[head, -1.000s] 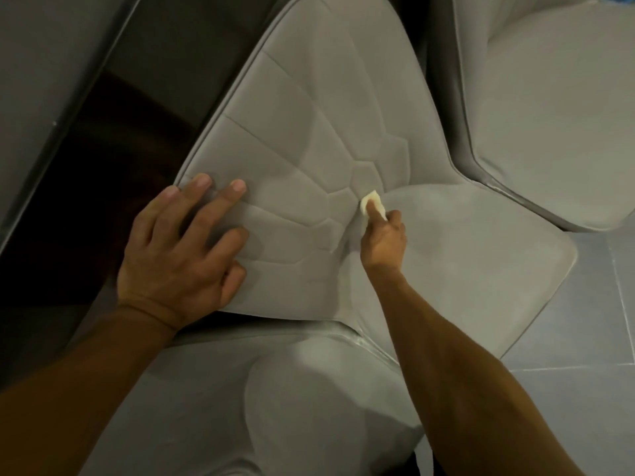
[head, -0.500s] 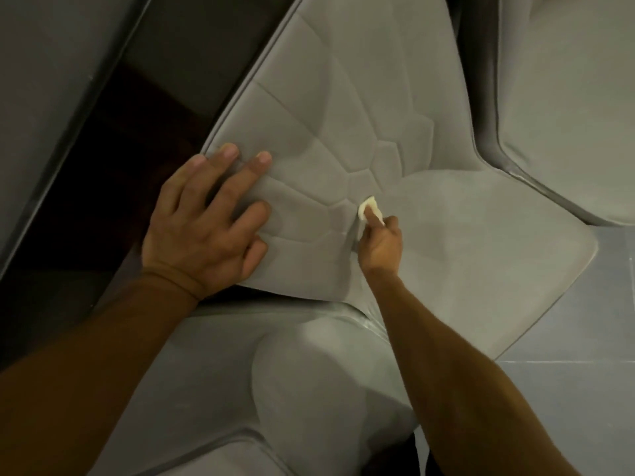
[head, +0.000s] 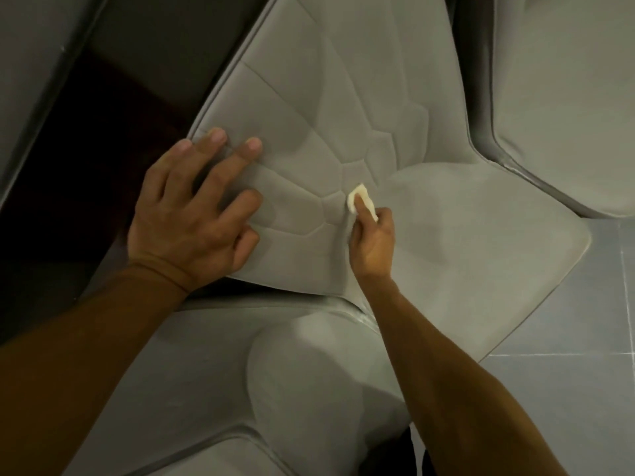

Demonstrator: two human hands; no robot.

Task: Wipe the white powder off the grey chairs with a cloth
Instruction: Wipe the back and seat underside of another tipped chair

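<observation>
Head view, looking down. The fingers (head: 365,210) of the right hand (head: 372,242) are curled and pinch a small white cloth (head: 354,195), with one extended finger pressing it onto the grey chair (head: 326,97). The cloth sits at the crease where the quilted backrest meets the seat. Most of the cloth is hidden under that finger and inside the fist; only a folded tip shows. The fingers (head: 248,148) of the left hand (head: 192,214) are spread and lie flat on the backrest near its left edge, the thumb close to its lower corner. Both forearms run out of the bottom of the frame.

White powder on the fabric cannot be made out in the dim light. The chair's legs are hidden beneath the seat, and the top of the backrest is cut off by the upper edge.

A second grey chair (head: 567,97) stands just beside the first at upper right, partly cut off. A third grey chair (head: 309,389) lies nearest the camera, its upper edge touching the first. Pale grey floor tiles (head: 584,389) show at lower right. A dark band (head: 103,132) at upper left cannot be identified.
</observation>
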